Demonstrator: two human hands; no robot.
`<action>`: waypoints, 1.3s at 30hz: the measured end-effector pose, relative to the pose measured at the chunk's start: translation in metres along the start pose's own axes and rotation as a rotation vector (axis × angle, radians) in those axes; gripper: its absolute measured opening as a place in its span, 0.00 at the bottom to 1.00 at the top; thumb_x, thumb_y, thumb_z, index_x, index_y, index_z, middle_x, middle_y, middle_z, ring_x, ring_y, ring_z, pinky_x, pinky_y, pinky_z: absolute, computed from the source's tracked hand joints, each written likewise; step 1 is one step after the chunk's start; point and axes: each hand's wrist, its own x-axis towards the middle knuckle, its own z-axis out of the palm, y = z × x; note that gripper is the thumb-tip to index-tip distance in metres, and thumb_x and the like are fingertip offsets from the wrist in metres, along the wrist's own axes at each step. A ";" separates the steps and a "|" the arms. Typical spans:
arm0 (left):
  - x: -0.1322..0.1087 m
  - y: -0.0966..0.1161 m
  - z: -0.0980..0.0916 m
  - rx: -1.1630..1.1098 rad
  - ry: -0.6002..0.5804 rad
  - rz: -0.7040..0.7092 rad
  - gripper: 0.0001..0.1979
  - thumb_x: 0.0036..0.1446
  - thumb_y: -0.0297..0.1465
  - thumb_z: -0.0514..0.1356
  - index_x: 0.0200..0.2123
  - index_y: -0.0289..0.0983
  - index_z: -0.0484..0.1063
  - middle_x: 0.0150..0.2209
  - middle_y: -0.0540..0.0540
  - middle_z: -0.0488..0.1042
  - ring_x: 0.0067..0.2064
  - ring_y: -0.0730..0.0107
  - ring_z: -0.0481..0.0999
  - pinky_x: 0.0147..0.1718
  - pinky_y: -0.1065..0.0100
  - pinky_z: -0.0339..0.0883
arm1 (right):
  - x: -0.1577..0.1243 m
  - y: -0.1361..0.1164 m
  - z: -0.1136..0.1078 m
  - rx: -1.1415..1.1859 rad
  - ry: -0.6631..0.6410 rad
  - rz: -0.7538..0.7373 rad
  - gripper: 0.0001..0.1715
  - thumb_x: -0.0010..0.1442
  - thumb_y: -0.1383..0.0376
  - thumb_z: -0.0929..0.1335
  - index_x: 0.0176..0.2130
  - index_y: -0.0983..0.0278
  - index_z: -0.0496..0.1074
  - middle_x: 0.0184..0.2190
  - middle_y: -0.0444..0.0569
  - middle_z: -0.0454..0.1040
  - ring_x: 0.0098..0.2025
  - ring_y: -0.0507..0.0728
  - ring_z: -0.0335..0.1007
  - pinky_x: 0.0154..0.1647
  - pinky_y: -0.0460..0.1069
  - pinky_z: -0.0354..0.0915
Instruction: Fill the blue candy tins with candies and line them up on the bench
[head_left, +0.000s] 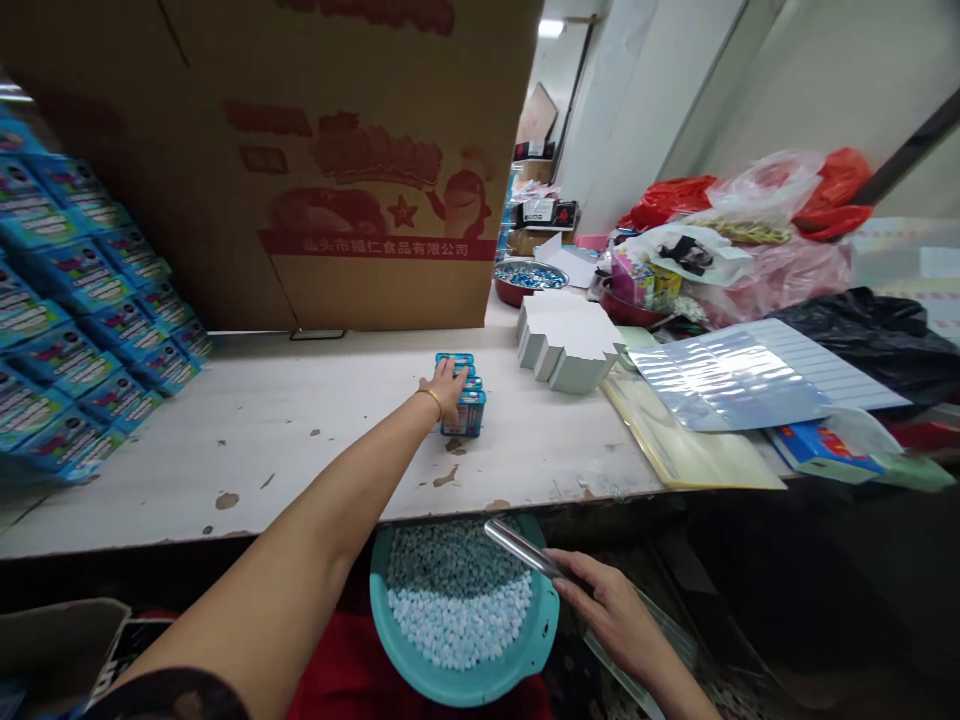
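Observation:
My left hand [445,388] reaches out over the white worktable, its fingers curled round a short row of small blue tins [471,414]. A gold bangle circles that wrist. Nearer to me, my right hand [606,608] grips a shiny metal tube [517,547], which slants up to the left over a turquoise basin [381,610]. Inside the basin lie many small pale blue and white candies [457,625], partly in the shade of the table edge. Parts of my left fingers are hidden against the tins.
Stacked blue boxes [67,300] line the left side. A large cardboard carton [360,285] stands behind the table. To the right are a stack of white card [574,335], plastic sleeves [720,375] and plastic bags [795,270]. A bowl [517,293] of blue pieces sits farther back.

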 end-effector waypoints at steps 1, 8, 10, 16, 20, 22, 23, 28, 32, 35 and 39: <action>0.006 -0.001 -0.002 -0.013 0.001 -0.018 0.58 0.28 0.28 0.67 0.61 0.36 0.36 0.63 0.31 0.29 0.62 0.41 0.31 0.50 0.37 0.44 | 0.001 0.000 0.003 0.003 -0.013 0.002 0.22 0.57 0.56 0.61 0.48 0.62 0.69 0.46 0.50 0.71 0.48 0.58 0.65 0.50 0.51 0.60; -0.082 -0.030 0.014 -0.174 0.449 -0.008 0.51 0.41 0.41 0.63 0.61 0.40 0.34 0.64 0.39 0.31 0.63 0.48 0.32 0.53 0.39 0.42 | 0.002 0.044 0.053 -0.023 -0.087 0.094 0.28 0.50 0.50 0.64 0.45 0.63 0.71 0.44 0.51 0.72 0.47 0.61 0.67 0.49 0.52 0.62; -0.151 -0.072 0.032 -0.209 0.667 -0.059 0.39 0.50 0.40 0.56 0.60 0.38 0.39 0.63 0.39 0.40 0.63 0.56 0.40 0.56 0.50 0.46 | 0.009 0.065 0.075 -0.024 -0.124 0.136 0.29 0.45 0.48 0.65 0.42 0.61 0.73 0.43 0.50 0.73 0.46 0.62 0.68 0.44 0.51 0.65; -0.434 -0.214 0.100 -0.201 0.682 -1.107 0.20 0.55 0.30 0.51 0.50 0.27 0.54 0.49 0.36 0.61 0.51 0.66 0.61 0.51 0.64 0.55 | 0.025 0.078 0.135 -0.064 -0.242 0.186 0.32 0.38 0.44 0.66 0.37 0.62 0.75 0.36 0.51 0.76 0.35 0.62 0.72 0.34 0.51 0.68; -0.544 -0.247 0.148 -0.277 0.493 -1.261 0.26 0.37 0.31 0.67 0.40 0.28 0.63 0.41 0.39 0.65 0.47 0.56 0.63 0.46 0.60 0.57 | 0.023 0.052 0.154 -0.098 -0.307 0.243 0.40 0.38 0.42 0.65 0.44 0.65 0.71 0.31 0.50 0.75 0.24 0.58 0.69 0.29 0.51 0.66; -0.562 -0.251 0.163 -0.283 0.470 -1.318 0.30 0.34 0.32 0.68 0.42 0.30 0.62 0.45 0.38 0.63 0.49 0.52 0.60 0.46 0.58 0.55 | 0.022 0.039 0.160 -0.100 -0.338 0.268 0.42 0.38 0.42 0.65 0.45 0.66 0.70 0.30 0.49 0.75 0.24 0.57 0.68 0.29 0.50 0.66; -0.566 -0.253 0.168 -0.285 0.475 -1.347 0.32 0.36 0.33 0.67 0.45 0.31 0.60 0.47 0.37 0.62 0.50 0.51 0.59 0.47 0.57 0.55 | 0.022 0.033 0.161 -0.098 -0.346 0.270 0.41 0.38 0.42 0.65 0.45 0.66 0.70 0.29 0.49 0.75 0.24 0.57 0.68 0.29 0.50 0.66; -0.557 -0.274 0.168 -0.357 0.554 -1.409 0.24 0.41 0.36 0.64 0.42 0.33 0.63 0.49 0.36 0.60 0.55 0.46 0.54 0.47 0.54 0.52 | 0.019 0.018 0.167 -0.086 -0.324 0.262 0.41 0.37 0.42 0.65 0.44 0.66 0.71 0.27 0.49 0.74 0.22 0.56 0.67 0.26 0.50 0.65; -0.541 -0.290 0.159 -0.544 0.617 -1.429 0.19 0.37 0.29 0.66 0.35 0.32 0.64 0.41 0.39 0.66 0.48 0.54 0.64 0.39 0.61 0.61 | 0.014 0.023 0.167 -0.078 -0.292 0.254 0.39 0.39 0.44 0.65 0.44 0.66 0.71 0.28 0.49 0.75 0.23 0.56 0.68 0.26 0.50 0.65; -0.540 -0.291 0.143 -0.748 0.717 -1.455 0.21 0.46 0.32 0.60 0.44 0.31 0.60 0.37 0.42 0.68 0.37 0.65 0.69 0.31 0.65 0.64 | 0.012 0.034 0.161 -0.072 -0.290 0.230 0.36 0.41 0.45 0.66 0.44 0.64 0.71 0.29 0.48 0.75 0.23 0.56 0.68 0.27 0.50 0.66; -0.549 -0.258 0.105 -1.029 0.834 -1.292 0.19 0.55 0.35 0.50 0.50 0.36 0.59 0.37 0.44 0.70 0.35 0.69 0.70 0.30 0.65 0.67 | 0.017 0.051 0.149 -0.090 -0.280 0.217 0.34 0.42 0.45 0.66 0.43 0.63 0.72 0.26 0.48 0.75 0.23 0.58 0.69 0.27 0.50 0.66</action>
